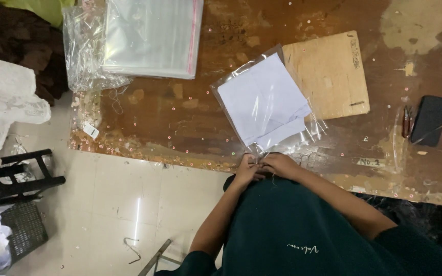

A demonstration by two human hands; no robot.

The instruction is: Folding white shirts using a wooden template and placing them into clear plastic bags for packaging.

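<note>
Left hand (245, 171) and right hand (278, 164) drawn close together at the near edge of the surface (190, 115), fingers curled and pinching the near end of a clear plastic sleeve (267, 105); exact grip too small to make out. Sleeve lying flat and aslant on the brown, worn wood, holding white folded fabric, its far corner overlapping a cardboard sheet (331, 76) just beyond.

Surface scratched, patchy, dotted with small bright specks; pale tiled floor (124, 204) below its near edge. Further out to the left, a stack of clear bags (152, 36) with a pink strip, resting beside crumpled plastic film (85, 51). Off to the right, well apart from the hands, a dark phone (429, 120) with small snips (407, 121) just beside it. On the floor at left, a black stool (24, 176), a dark mesh basket (24, 230), and white bundled cloth (3, 97).

Between sleeve and bag stack, a broad bare stretch of wood; nothing lying between the hands and the sleeve. Near edge of the surface running directly under both wrists
</note>
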